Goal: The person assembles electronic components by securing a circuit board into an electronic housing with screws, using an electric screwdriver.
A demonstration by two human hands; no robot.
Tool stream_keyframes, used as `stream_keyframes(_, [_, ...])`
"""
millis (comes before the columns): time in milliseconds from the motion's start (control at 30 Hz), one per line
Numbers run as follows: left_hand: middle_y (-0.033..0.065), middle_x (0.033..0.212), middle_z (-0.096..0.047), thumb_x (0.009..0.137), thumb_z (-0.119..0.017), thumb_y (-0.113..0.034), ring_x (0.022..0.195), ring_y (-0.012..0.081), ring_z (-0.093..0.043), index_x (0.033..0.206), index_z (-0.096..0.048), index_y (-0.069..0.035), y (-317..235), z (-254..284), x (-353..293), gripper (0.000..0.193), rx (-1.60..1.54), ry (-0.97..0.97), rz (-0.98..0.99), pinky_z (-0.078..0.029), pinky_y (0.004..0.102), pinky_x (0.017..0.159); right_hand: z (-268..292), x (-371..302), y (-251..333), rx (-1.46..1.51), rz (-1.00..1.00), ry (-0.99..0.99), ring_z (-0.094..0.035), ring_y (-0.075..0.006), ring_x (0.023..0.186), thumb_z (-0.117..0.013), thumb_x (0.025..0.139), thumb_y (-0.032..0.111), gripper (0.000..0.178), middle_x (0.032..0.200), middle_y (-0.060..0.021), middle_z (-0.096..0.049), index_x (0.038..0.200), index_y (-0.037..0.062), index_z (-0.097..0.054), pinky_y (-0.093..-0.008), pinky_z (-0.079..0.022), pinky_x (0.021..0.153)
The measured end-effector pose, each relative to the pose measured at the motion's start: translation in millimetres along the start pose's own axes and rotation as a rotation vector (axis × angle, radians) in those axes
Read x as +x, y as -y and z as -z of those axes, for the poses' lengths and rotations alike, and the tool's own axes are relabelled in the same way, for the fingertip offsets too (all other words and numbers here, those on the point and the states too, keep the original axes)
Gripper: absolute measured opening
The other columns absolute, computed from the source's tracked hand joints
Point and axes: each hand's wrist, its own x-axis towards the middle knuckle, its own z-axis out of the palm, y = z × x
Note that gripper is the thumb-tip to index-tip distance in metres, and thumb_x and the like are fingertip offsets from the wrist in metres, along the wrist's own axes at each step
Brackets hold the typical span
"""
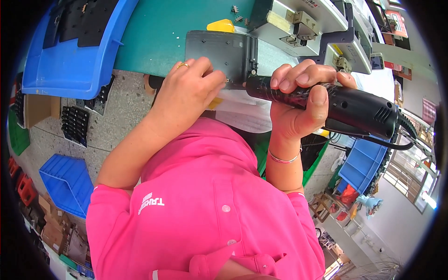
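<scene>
Fingers (303, 77) of right hand (295, 112) clamped round black tool (366, 110), left hand (186, 91) curled by dark panel (214, 51), hold unclear

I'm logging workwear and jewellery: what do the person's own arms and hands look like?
Both hands are bare, without gloves. The left hand wears a gold-coloured ring on one finger; the right hand has a thin, shiny bracelet at its wrist. The sleeves are bright pink and short, leaving the forearms uncovered.

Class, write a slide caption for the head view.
Right hand gripping a black corded tool beside a dark panel, left hand at the panel's near edge.
</scene>
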Motion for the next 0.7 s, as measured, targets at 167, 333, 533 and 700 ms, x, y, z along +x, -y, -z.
stream_keyframes(167, [0.0061, 0.085, -0.055, 0.083, -0.072, -0.014, 0.082, 0.0262, -0.06, 0.086, -0.062, -0.008, -1, 0, -1, 0.012, -0.001, -0.027, -0.017, -0.048, 0.0392, 0.075, -2, -2, -7, -0.084, -0.003, 0.026, -0.057, -0.0214, 0.063, -0.068, 0.091, 0.01, 0.049, 0.082, -0.0084, -0.055, 0.128, 0.0175, -0.036, -0.0407, -0.054, 0.055])
stream_keyframes(333, [0.008, 0.09, -0.058, 0.084, -0.072, -0.013, 0.086, 0.0284, -0.06, 0.098, -0.067, -0.007, 0, 3, -1, 0.016, -0.069, 0.019, 0.028, -0.047, 0.0403, 0.08, 4, -3, -1, -0.008, 0.056, -0.037, -0.056, -0.0214, 0.062, -0.066, 0.092, 0.011, 0.048, 0.085, -0.0098, -0.056, 0.13, 0.0178, -0.037, -0.0411, -0.054, 0.053])
stream_keyframes(533, [0.0086, 0.095, -0.06, 0.08, -0.075, -0.015, 0.092, 0.03, -0.062, 0.105, -0.066, -0.008, -3, 11, 2, 0.027, -0.141, 0.081, 0.119, -0.049, 0.0414, 0.082, 3, 1, 13, 0.076, 0.057, -0.074, -0.056, -0.0203, 0.064, -0.06, 0.095, 0.015, 0.045, 0.088, -0.0071, -0.056, 0.136, 0.022, -0.042, -0.0399, -0.052, 0.051])
stream_keyframes(700, [0.0066, 0.096, -0.062, 0.077, -0.079, -0.017, 0.086, 0.0268, -0.063, 0.108, -0.069, -0.01, -14, 21, 8, 0.033, -0.234, -0.05, 0.036, -0.05, 0.0388, 0.075, 6, 4, 21, 0.153, 0.018, -0.123, -0.055, -0.0194, 0.068, -0.05, 0.099, 0.022, 0.034, 0.09, -0.0051, -0.057, 0.133, 0.0229, -0.048, -0.0386, -0.05, 0.053])
